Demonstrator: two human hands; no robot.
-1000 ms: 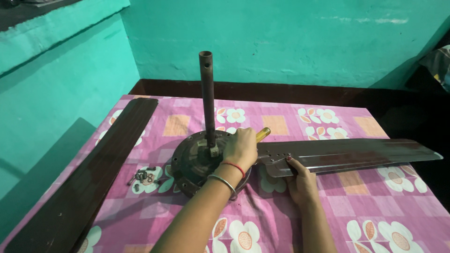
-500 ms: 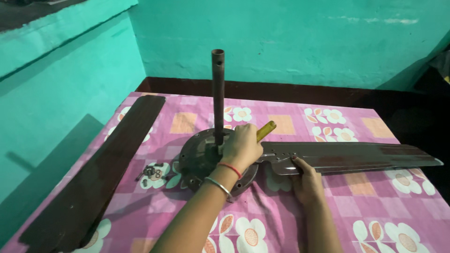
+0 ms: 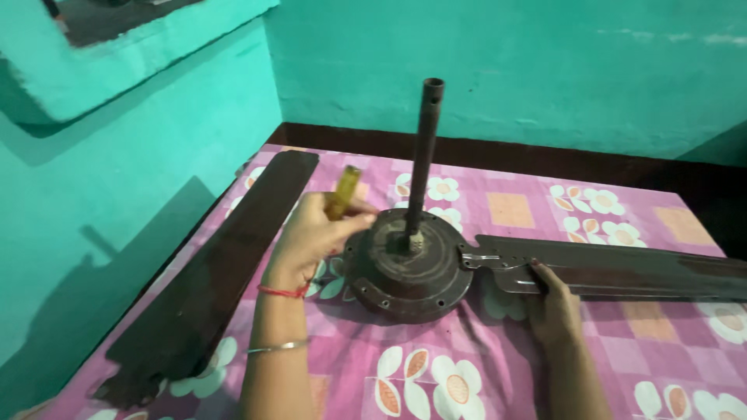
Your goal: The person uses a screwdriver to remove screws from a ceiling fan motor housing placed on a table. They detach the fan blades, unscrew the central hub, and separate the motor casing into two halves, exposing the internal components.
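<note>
Head view shows a ceiling fan motor (image 3: pixel 408 268) lying on a pink flowered cloth (image 3: pixel 498 365), its down rod (image 3: pixel 424 159) standing upright from the hub. One fan blade (image 3: pixel 622 268) is joined to the motor's right side by its metal bracket (image 3: pixel 494 260); a second, loose blade (image 3: pixel 226 264) lies apart on the cloth to the left.

Step in hand, as judged: work on the fixing between bracket and motor, with the tool lifted clear of the housing at this instant. No screw can be made out at the bracket.

Left hand (image 3: pixel 311 237): raised just above and left of the motor rim, wrist bent, fingers closed round a screwdriver with a yellow handle (image 3: pixel 343 192). The handle projects upward past the fingertips; the shaft is hidden below the fingers, so where the tip points cannot be told.

Right hand (image 3: pixel 554 299): laid palm down on the attached blade, just right of the bracket. Fingers extended and pressing on the blade's near edge, not wrapped round anything; it appears to steady the blade against the cloth.

Next move, as judged: it calls for bringing the tip down beside the fingers onto a fixing point on the motor rim or bracket, square to the screw head, while the right hand prevents the blade from swinging. The upright rod stands close to the left fingers and must be cleared.
</note>
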